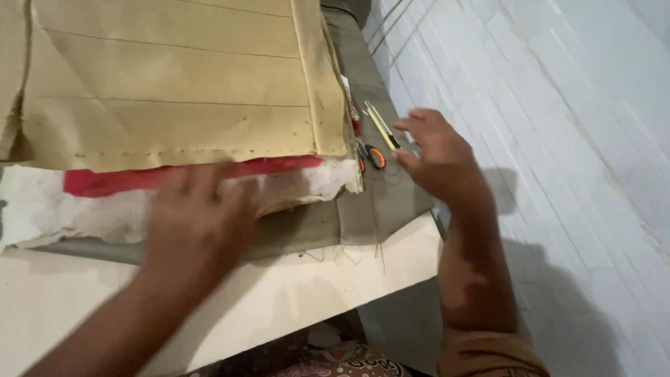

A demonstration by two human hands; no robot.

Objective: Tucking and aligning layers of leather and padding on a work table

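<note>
Hands flat near table edge.

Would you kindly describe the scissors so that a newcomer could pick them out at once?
Start at the big tan paper pattern covering the table and follow its right edge down to the grey cloth. There, just left of the right hand, lie the scissors. Their orange handle loops set them apart from the slim yellow tool beside them.

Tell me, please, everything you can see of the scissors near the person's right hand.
Only part of the scissors shows: orange loop handles with dark edging, lying flat on the grey-green cloth at the table's right edge. The blades run under the brown paper pattern, hidden. The right hand hovers close beside the handles; touch cannot be told. A yellow-and-black cutter lies just behind.
</note>
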